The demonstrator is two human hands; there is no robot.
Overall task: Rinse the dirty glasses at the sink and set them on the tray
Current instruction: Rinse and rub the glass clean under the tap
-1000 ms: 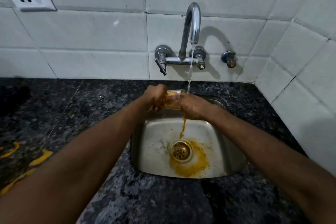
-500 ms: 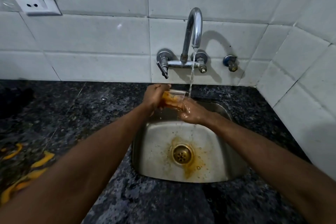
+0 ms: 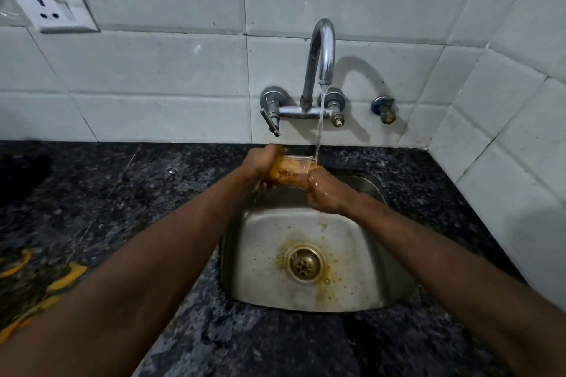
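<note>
A clear glass smeared with orange residue lies tilted on its side above the back of the steel sink. My left hand grips its base end. My right hand is wrapped around its mouth end, wet and glistening. A thin stream of water falls from the chrome tap onto the glass rim by my right hand. Orange-stained water rings the brass drain. No tray is in view.
Dark speckled granite counter surrounds the sink. White tiled walls stand behind and to the right. A wall socket sits at upper left. A small valve is right of the tap. Orange-patterned cloth shows at lower left.
The orange stream pouring from the glass has stopped and the orange pool around the drain has mostly washed away. Both hands keep hold of the glass under the running water.
</note>
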